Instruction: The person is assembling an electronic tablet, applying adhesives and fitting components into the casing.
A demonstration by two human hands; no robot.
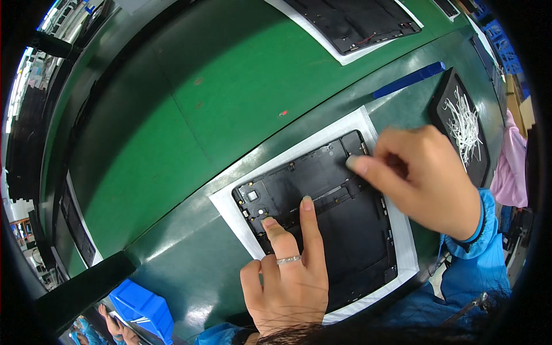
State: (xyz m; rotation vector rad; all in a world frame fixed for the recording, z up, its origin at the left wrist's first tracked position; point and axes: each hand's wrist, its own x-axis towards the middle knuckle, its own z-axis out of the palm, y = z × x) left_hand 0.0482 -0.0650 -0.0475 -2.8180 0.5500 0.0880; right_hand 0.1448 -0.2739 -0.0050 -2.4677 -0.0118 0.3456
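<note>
A black tablet back housing (361, 241) lies tilted on a white sheet (409, 253) in front of me. My left hand (290, 270), with a ring on one finger, is open; two stretched fingertips press on the housing near its left side, by a small square opening and a round white spot. Over the upper right corner of the housing is my right hand (425, 172). Its fingers are curled in and its thumb is stretched to the housing's surface near that corner. Whatever those curled fingers may hold is hidden.
Right of the housing, a black tray (483, 164) holds a heap of thin white strips (463, 126). A blue stick-shaped tool (409, 79) lies beyond. Another black housing (356, 23) rests on the green surface (213, 86) at the back. A blue bin (141, 307) stands lower left, near another person's hands (118, 328).
</note>
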